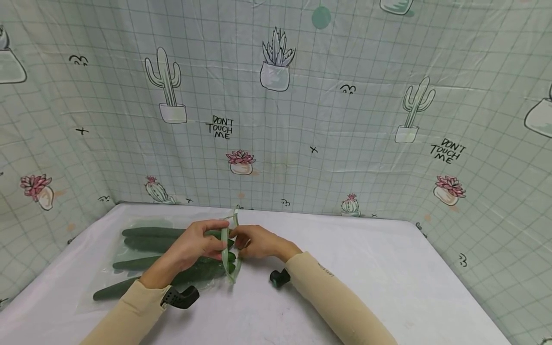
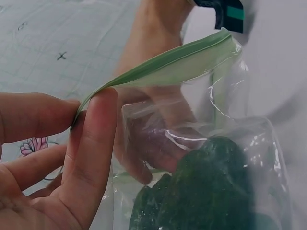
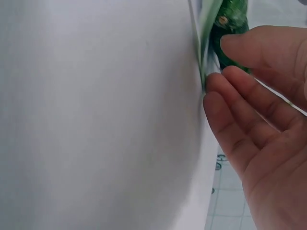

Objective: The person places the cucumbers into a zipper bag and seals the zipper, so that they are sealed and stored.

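Observation:
Several dark green cucumbers lie side by side in a clear zip bag on the left of the table. My left hand pinches the bag's green zip strip between thumb and fingers, lifting that edge up. At the bag's mouth, my right hand has its thumb and fingers apart, fingertips right at the lower green edge. Through the clear plastic in the left wrist view, the right fingers show beside the cucumber ends. The left hand and forearm hide part of the cucumbers.
A white-covered table extends to the right of the bag. Behind it hangs a checked curtain printed with cactus drawings. A black wrist camera sits on each sleeve, the left one low over the table.

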Action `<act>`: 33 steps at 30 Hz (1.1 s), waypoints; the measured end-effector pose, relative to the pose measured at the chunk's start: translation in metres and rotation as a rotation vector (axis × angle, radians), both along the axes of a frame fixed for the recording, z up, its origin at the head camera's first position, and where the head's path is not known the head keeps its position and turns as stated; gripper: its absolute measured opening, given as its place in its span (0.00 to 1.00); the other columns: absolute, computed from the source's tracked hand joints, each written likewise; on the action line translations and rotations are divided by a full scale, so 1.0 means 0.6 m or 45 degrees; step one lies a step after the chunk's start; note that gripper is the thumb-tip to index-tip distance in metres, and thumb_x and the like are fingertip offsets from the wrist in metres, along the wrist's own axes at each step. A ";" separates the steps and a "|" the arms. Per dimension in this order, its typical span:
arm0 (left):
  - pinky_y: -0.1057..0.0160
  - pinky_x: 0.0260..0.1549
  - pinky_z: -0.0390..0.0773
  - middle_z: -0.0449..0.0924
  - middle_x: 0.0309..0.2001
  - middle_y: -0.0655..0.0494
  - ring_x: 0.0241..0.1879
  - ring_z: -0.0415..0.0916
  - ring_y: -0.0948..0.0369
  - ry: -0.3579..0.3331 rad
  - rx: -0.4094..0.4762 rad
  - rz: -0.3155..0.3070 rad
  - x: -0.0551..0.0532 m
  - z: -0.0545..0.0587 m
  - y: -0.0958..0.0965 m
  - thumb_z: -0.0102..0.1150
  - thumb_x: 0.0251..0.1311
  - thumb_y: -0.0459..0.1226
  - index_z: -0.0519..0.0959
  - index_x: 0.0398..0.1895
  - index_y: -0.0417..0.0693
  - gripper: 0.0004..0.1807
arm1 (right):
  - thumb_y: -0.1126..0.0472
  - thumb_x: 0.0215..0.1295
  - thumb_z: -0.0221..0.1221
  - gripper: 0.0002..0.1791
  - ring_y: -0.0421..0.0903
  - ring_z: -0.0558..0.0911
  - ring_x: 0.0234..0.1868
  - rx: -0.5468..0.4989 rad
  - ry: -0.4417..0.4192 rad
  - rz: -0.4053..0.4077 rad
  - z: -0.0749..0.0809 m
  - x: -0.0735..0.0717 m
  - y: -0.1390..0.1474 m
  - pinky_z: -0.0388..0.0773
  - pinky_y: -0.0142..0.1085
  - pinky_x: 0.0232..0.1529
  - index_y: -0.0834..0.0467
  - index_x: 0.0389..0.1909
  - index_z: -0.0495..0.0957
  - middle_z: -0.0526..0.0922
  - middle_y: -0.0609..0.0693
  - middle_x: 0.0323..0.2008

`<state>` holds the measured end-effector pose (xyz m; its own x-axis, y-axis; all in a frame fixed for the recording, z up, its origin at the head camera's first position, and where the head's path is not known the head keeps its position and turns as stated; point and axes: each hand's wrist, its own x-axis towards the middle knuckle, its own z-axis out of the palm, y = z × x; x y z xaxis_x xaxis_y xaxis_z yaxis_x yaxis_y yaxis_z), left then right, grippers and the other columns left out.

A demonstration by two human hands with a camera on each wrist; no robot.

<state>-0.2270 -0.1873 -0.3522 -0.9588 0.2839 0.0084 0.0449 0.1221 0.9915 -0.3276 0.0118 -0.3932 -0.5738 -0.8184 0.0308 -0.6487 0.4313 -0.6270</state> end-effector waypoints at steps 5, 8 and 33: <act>0.53 0.37 0.84 0.56 0.66 0.32 0.35 0.79 0.54 -0.016 -0.018 0.027 -0.003 -0.008 0.011 0.56 0.58 0.25 0.58 0.69 0.30 0.34 | 0.68 0.55 0.64 0.23 0.37 0.79 0.38 -0.031 -0.002 -0.043 0.008 -0.017 0.010 0.78 0.29 0.40 0.58 0.54 0.76 0.81 0.46 0.37; 0.53 0.36 0.85 0.57 0.65 0.31 0.36 0.79 0.54 -0.024 -0.042 0.041 -0.004 -0.012 0.018 0.56 0.57 0.25 0.58 0.69 0.31 0.35 | 0.66 0.57 0.64 0.20 0.38 0.79 0.38 -0.056 0.015 -0.081 0.018 -0.028 0.014 0.79 0.31 0.39 0.58 0.52 0.77 0.82 0.46 0.36; 0.54 0.34 0.85 0.64 0.60 0.29 0.38 0.80 0.48 0.007 -0.168 0.052 -0.021 -0.007 0.011 0.57 0.61 0.29 0.61 0.66 0.27 0.30 | 0.55 0.67 0.57 0.19 0.44 0.79 0.40 -0.036 0.232 -0.298 0.029 -0.074 -0.030 0.77 0.32 0.38 0.61 0.53 0.76 0.81 0.51 0.40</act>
